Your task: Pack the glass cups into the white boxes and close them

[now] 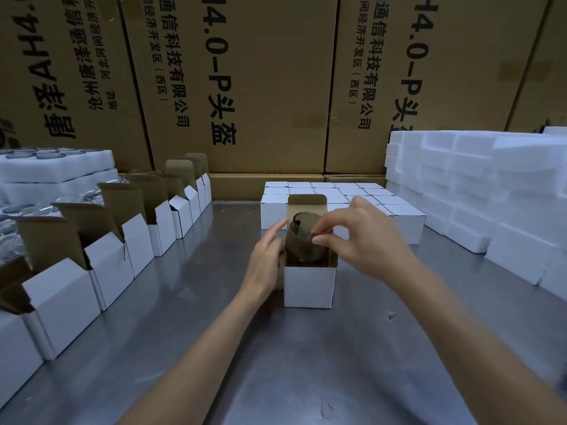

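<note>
Steel table: open white boxes, closed boxes, foam stacks.

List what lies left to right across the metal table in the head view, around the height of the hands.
Row of open white boxes → left hand → white box being packed with the glass cup going in → right hand pinching the cup's rim → stacked white foam blocks.
</note>
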